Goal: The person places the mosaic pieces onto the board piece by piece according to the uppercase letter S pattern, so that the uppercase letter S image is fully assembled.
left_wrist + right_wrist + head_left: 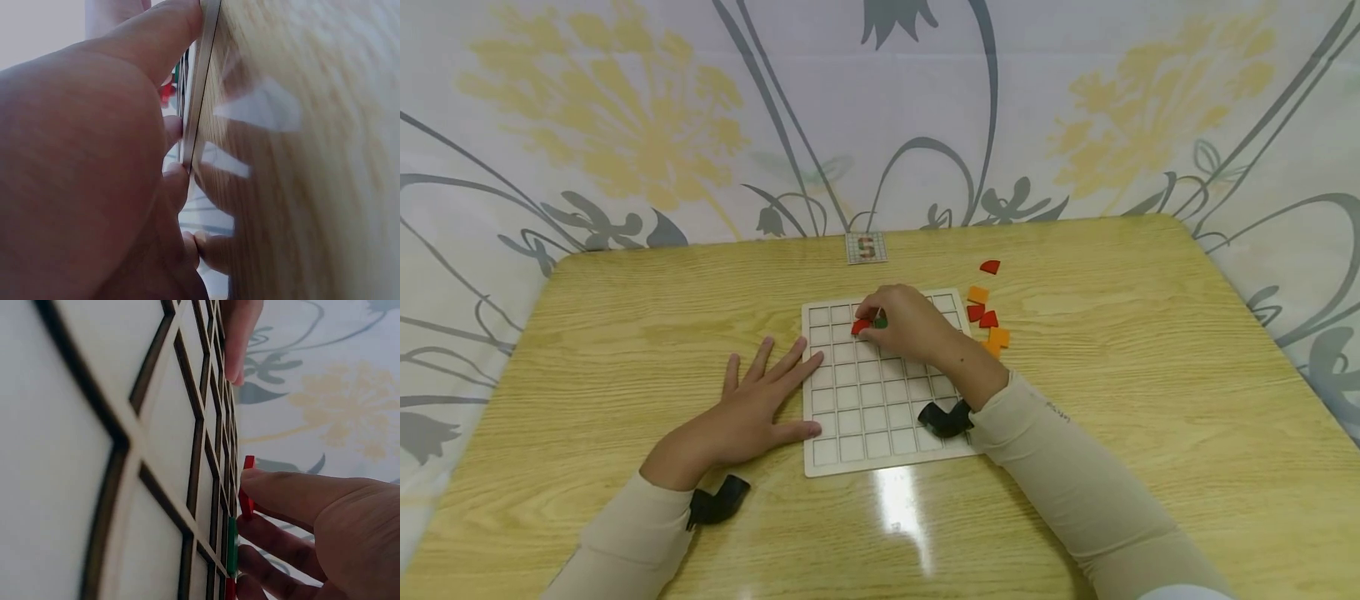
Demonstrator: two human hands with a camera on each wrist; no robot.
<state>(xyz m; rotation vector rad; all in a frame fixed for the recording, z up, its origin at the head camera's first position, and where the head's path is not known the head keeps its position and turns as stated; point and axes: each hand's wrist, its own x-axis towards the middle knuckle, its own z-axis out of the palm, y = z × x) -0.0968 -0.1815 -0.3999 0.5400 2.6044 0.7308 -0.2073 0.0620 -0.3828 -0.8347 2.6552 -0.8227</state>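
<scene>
My right hand [910, 325] is over the upper part of a white grid board [842, 446]. Between thumb and fingertip it pinches a small red tile [249, 464], held on edge close to the board in the right wrist view. Just beside it a green tile [232, 547] sits on the grid, with another red piece [230, 589] below in that view. My left hand [748, 421] lies with fingers spread at the board's left side. Its fingertips and thumb touch the board's edge, which the left wrist view shows close up [201, 81].
Right of the board lie loose orange squares [978, 294] and red rounded tiles [990, 267]. A small card [867, 248] with a coloured S on a grid is at the table's back edge. Behind the wooden table [1150, 375] hangs a flower-patterned cloth [880, 108].
</scene>
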